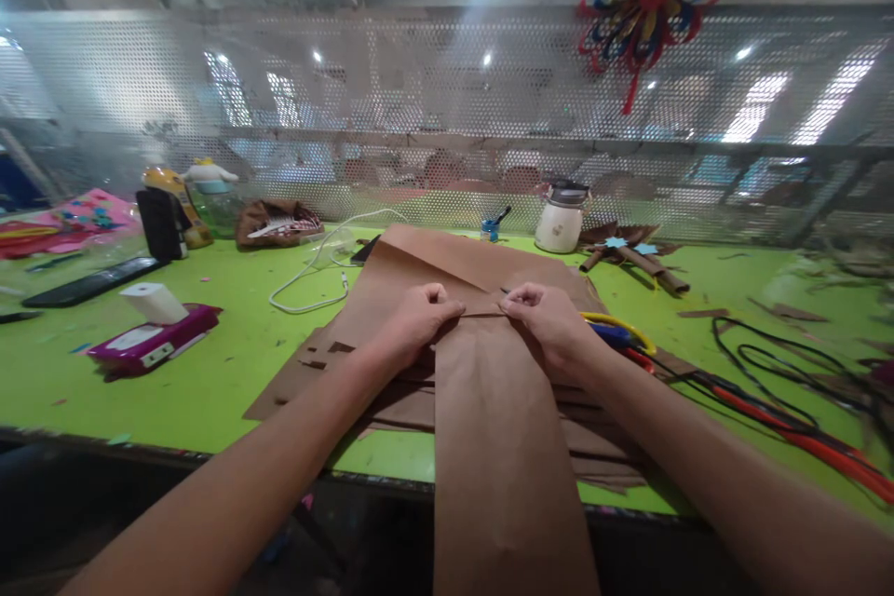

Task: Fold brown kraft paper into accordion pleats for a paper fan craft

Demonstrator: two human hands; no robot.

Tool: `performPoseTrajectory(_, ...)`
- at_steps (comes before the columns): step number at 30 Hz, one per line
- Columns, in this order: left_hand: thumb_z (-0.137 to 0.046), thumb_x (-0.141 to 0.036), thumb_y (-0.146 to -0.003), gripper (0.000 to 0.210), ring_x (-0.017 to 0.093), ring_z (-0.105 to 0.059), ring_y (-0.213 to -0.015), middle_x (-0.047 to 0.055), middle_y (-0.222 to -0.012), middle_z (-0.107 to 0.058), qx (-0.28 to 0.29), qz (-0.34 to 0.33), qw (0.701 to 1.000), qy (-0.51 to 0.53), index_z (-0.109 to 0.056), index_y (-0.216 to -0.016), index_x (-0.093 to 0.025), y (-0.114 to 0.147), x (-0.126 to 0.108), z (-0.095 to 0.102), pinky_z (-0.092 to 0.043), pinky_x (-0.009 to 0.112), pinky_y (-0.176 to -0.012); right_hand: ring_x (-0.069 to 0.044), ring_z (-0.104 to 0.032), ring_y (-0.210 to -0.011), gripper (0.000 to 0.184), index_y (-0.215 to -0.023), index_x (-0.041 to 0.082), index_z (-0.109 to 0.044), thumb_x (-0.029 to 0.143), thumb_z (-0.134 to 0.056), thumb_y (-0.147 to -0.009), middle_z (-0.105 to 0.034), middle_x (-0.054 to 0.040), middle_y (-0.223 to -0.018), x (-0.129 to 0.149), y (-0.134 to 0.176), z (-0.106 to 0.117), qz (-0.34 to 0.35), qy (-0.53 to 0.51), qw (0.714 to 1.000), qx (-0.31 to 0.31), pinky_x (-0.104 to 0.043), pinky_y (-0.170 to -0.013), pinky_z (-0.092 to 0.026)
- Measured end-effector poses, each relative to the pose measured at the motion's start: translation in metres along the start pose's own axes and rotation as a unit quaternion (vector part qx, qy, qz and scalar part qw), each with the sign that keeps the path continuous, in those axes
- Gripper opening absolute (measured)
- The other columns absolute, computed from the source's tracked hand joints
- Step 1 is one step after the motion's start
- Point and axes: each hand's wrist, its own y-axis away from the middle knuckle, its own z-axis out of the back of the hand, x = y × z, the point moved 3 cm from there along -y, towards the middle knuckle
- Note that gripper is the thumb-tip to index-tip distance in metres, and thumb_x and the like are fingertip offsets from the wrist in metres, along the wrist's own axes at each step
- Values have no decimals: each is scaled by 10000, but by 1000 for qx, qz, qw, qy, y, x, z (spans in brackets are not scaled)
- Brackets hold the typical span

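Observation:
A long brown paper strip (503, 447) runs from the middle of the table down over its front edge. Its far end has a narrow fold or roll between my two hands. My left hand (427, 321) is closed, thumb and fingers pinching the left corner of that end. At the right corner my right hand (541, 317) pinches the strip the same way. A small dark tip shows by the right fingers; I cannot make out what it belongs to. Beneath lie larger brown paper sheets (412, 256), stacked and overlapping, some with cut-out notches at the left.
On the green table (230, 372) are a purple power strip (157, 340) with a white adapter, a white cable (307, 305), a white jug (559, 222) and a small blue pot (490, 230). Yellow-handled and blue-handled tools (618, 333), black cords (768, 363) and paper scraps lie right.

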Motion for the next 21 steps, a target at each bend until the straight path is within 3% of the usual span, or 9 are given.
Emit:
performPoseTrajectory(6, -635, -307, -628, 334, 54, -278, -418, -80, -470, -340, -3, -29, 1000, -11, -335, -548, -183, 2, -3, 0, -205, 194, -410, -107, -445, -508, 228, -546, 161, -554, 326, -710, -522, -539, 16, -513, 0, 0, 0, 9, 2, 1000, -15, -254, -503, -350)
performPoseTrajectory(12, -650, -322, -640, 332, 53, -300, -390, -83, -456, -368, 22, -11, 999, 24, -354, -579, -185, 0, 2, 1, -200, 184, -386, -111, -460, -534, 198, -570, 160, -562, 299, -695, -528, -550, 12, -542, -1, 2, -3, 10, -28, 999, -14, -258, -536, -355)
performPoseTrajectory(16, -693, -354, -620, 288, 73, -433, -439, -55, -519, -492, 77, 22, 995, 62, -475, -664, -170, 2, 2, 0, -304, 184, -427, -123, -477, -561, 168, -593, 160, -573, 287, -675, -553, -560, 8, -566, -3, 2, -2, 16, -15, 1000, -9, -264, -553, -365)
performPoseTrajectory(21, -699, -365, -632, 302, 177, -620, -734, 88, -862, -676, 193, 89, 966, 145, -636, -824, -141, 7, 0, -8, -454, 269, -636, -124, -464, -552, 134, -601, 170, -572, 286, -637, -614, -548, 16, -558, 1, 4, -2, 72, 59, 996, -5, -259, -539, -349)
